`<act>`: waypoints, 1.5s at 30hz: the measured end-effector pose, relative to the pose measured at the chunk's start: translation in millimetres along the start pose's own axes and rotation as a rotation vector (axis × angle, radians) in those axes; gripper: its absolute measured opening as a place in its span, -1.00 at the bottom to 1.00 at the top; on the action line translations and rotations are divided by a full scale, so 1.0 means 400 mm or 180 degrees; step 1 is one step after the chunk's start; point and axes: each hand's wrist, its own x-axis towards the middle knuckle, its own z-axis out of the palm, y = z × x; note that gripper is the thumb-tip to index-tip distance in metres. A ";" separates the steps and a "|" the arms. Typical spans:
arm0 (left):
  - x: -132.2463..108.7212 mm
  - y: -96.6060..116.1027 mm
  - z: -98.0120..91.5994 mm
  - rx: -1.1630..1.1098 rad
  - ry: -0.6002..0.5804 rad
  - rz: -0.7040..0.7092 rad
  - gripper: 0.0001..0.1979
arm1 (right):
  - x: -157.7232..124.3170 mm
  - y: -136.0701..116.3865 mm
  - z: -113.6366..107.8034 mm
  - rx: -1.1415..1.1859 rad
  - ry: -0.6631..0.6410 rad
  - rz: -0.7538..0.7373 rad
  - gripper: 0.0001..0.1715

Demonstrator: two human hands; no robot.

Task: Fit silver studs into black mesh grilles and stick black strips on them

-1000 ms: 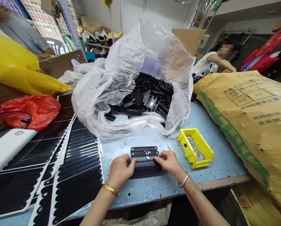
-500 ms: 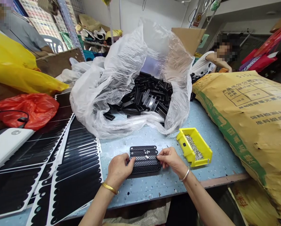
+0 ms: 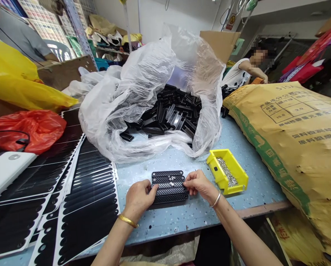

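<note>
Several black perforated plastic strips (image 3: 169, 190) lie side by side on the blue speckled table, in front of me. My left hand (image 3: 139, 196) grips their left end, thumb on top and fingers curled. At the right end of a middle strip, my right hand (image 3: 200, 186) is closed in a pinch; whatever its fingertips hold is too small or hidden to name. A few small silvery ring-like pieces (image 3: 171, 178) rest on the strips. Just right of that hand stands a yellow bin (image 3: 239, 188) with many small metal pieces (image 3: 226, 171) inside.
Behind the strips, a large clear plastic bag (image 3: 104, 122) lies open around a heap of black parts (image 3: 165, 114). Black die-cut sheets (image 3: 87, 207) cover the left side. A yellow sack (image 3: 298, 125) bounds the right. Two other people sit farther back, left and right.
The view has shifted slightly, so everything appears a little farther left. Both hands stay at the same strip ends, and the right fingertips have barely moved.
</note>
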 end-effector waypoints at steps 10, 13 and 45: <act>0.002 -0.002 0.001 -0.0042 -0.0045 -0.0020 -0.61 | 0.002 0.008 0.000 0.0016 -0.0015 -0.0036 -0.75; 0.003 -0.003 0.000 -0.0062 -0.0046 -0.0018 -0.60 | 0.001 0.008 -0.002 0.0021 -0.0040 -0.0047 -0.75; 0.010 -0.005 -0.004 -0.0010 -0.0141 0.0060 -0.61 | -0.016 0.008 0.020 0.0032 0.0280 -0.0142 -0.77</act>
